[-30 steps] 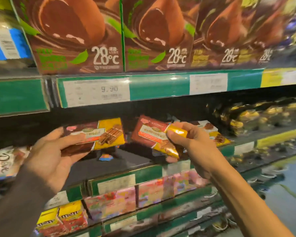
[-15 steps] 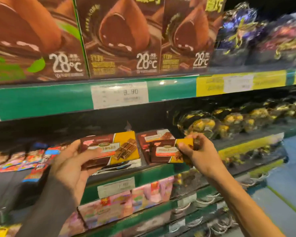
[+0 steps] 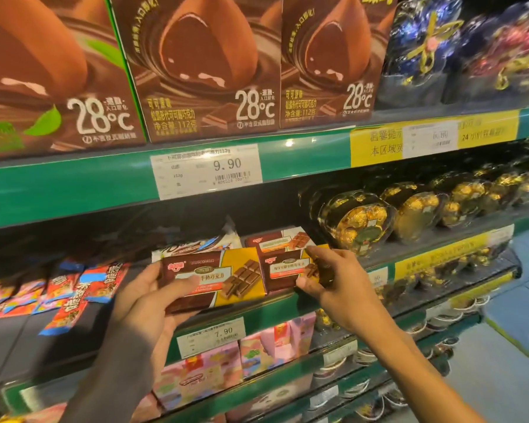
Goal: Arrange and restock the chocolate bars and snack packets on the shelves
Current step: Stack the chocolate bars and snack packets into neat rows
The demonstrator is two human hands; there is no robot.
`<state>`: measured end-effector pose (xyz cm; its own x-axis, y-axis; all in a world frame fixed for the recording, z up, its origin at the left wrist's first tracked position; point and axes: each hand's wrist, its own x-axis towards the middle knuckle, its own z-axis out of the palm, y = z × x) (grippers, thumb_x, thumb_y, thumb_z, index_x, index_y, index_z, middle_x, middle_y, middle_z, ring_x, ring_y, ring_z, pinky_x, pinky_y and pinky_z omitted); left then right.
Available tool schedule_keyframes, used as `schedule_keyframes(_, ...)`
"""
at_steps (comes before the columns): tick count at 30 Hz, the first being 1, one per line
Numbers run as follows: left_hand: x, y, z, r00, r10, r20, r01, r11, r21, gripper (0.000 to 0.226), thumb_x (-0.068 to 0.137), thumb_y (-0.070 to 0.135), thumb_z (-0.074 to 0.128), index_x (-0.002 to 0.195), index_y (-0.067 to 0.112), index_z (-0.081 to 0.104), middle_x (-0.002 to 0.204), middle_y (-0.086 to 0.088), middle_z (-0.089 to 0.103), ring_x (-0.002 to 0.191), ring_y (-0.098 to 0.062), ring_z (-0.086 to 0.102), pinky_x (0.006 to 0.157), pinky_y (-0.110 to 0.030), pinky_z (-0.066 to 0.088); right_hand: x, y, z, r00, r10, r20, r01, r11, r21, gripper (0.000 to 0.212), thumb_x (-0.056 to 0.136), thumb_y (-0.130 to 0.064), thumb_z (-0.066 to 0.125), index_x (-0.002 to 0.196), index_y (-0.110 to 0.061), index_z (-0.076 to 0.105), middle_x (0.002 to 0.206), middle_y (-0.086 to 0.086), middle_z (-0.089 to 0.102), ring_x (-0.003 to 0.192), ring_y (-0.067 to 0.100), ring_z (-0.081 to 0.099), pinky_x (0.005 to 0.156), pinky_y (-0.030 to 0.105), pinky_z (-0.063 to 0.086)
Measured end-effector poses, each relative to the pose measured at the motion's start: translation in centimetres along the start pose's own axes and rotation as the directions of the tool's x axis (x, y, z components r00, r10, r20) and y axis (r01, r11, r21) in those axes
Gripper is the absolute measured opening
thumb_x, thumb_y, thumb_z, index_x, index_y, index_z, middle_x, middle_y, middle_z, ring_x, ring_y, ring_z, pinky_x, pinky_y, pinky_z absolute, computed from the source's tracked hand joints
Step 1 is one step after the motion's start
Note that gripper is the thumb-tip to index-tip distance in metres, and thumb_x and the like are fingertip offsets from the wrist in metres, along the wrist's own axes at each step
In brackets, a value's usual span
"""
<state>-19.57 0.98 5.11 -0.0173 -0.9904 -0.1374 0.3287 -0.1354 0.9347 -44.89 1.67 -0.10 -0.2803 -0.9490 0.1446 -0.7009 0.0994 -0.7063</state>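
My left hand [image 3: 148, 303] grips a brown-and-yellow chocolate bar [image 3: 214, 277] by its left end, thumb across the front, just above the middle shelf's green front rail [image 3: 266, 312]. My right hand [image 3: 336, 285] pinches the right end of a second bar of the same kind [image 3: 283, 273], which sits right beside the first. A third such bar [image 3: 277, 241] lies flat on the shelf behind them. A white-and-blue packet [image 3: 196, 245] shows behind the left bar.
Red and blue snack packets [image 3: 71, 294] lie on the shelf to the left. Clear boxes of gold-wrapped chocolates [image 3: 358, 221] stand close on the right. Tall brown chocolate boxes [image 3: 208, 65] fill the shelf above. Pink boxes [image 3: 202, 374] sit on the shelf below.
Both hands have brought their bars down and closer together at the shelf front, now side by side. The view has shifted right and nearer to the shelf.
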Motion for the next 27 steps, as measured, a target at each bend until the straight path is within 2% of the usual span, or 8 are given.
schedule_keyframes(4,0.0,0.0,0.2,0.997,-0.016,0.072,0.014,1.000,0.022,0.028,0.082,-0.002,0.062,0.107,0.010,0.066,0.099,-0.008,0.076,0.088,-0.024,0.074,0.076,-0.040,0.052,-0.1,0.1,0.0,0.993,-0.103,0.051,0.114,0.939,-0.323,0.057,0.096,-0.047,0.053,0.150,-0.036,0.037,0.154,0.004,0.031,0.136,0.025,0.030,0.112,0.035,0.031)
schedule_keyframes(8,-0.1,-0.1,0.6,0.991,-0.034,0.129,0.030,0.999,0.033,0.032,0.081,0.001,0.063,0.112,0.010,0.065,0.103,-0.010,0.075,0.094,-0.027,0.072,0.085,-0.046,0.052,-0.3,0.9,0.3,0.985,-0.165,0.052,0.166,0.813,-0.558,0.054,0.099,-0.053,0.035,0.151,-0.038,0.035,0.156,0.006,0.033,0.123,0.031,0.039,0.102,0.039,0.040)
schedule_keyframes(11,-0.2,-0.6,1.0,0.984,-0.056,0.168,0.049,0.998,0.048,0.032,0.084,0.004,0.063,0.115,0.012,0.064,0.105,-0.010,0.074,0.096,-0.028,0.072,0.087,-0.047,0.051,-0.3,1.4,0.3,0.957,-0.291,0.013,0.225,0.710,-0.667,0.049,0.094,-0.049,0.052,0.141,-0.033,0.053,0.139,0.004,0.057,0.095,0.028,0.053,0.075,0.038,0.049)
schedule_keyframes(14,-0.2,-1.1,1.3,0.981,-0.072,0.182,0.062,0.996,0.061,0.035,0.084,0.005,0.064,0.118,0.014,0.064,0.108,-0.008,0.074,0.100,-0.027,0.071,0.092,-0.047,0.050,-0.1,1.8,0.3,0.924,-0.380,-0.033,0.239,0.644,-0.726,0.047,0.086,-0.043,0.069,0.131,-0.032,0.063,0.129,-0.002,0.065,0.089,0.025,0.049,0.065,0.036,0.036)
schedule_keyframes(18,-0.3,-1.7,1.9,0.981,-0.088,0.172,0.078,0.995,0.064,0.036,0.085,0.003,0.064,0.118,0.017,0.064,0.107,-0.007,0.074,0.100,-0.026,0.071,0.093,-0.048,0.050,0.1,2.4,0.3,0.894,-0.448,0.006,0.337,0.664,-0.668,0.049,0.084,-0.031,0.074,0.131,-0.030,0.062,0.129,-0.004,0.065,0.104,0.024,0.055,0.074,0.037,0.043)
schedule_keyframes(23,-0.3,-2.3,2.8,0.978,-0.120,0.171,0.111,0.992,0.058,0.041,0.084,0.003,0.066,0.122,0.016,0.061,0.105,-0.007,0.074,0.096,-0.025,0.072,0.084,-0.043,0.053,-0.2,2.3,-0.3,0.914,-0.400,0.064,0.358,0.727,-0.586,0.050,0.099,-0.044,0.029,0.141,-0.031,0.052,0.140,-0.006,0.057,0.123,0.020,0.050,0.090,0.038,0.041)
schedule_keyframes(25,-0.3,-2.5,3.2,0.977,-0.132,0.166,0.127,0.991,0.043,0.041,0.083,0.003,0.067,0.121,0.016,0.061,0.104,-0.008,0.075,0.094,-0.026,0.073,0.081,-0.041,0.053,-0.6,2.4,-0.5,0.920,-0.390,0.045,0.365,0.809,-0.460,0.042,0.103,-0.039,0.037,0.142,-0.033,0.050,0.142,-0.011,0.054,0.129,0.010,0.045,0.099,0.033,0.036)
schedule_keyframes(27,-0.4,-2.7,3.8,0.976,-0.137,0.171,0.132,0.990,0.040,0.040,0.083,0.002,0.067,0.121,0.017,0.061,0.104,-0.008,0.075,0.093,-0.026,0.073,0.082,-0.041,0.053,-1.4,1.9,-1.1,0.942,-0.325,-0.080,0.312,0.940,-0.142,0.030,0.103,-0.028,0.047,0.130,-0.034,0.058,0.126,-0.016,0.063,0.114,0.002,0.055,0.091,0.028,0.044)
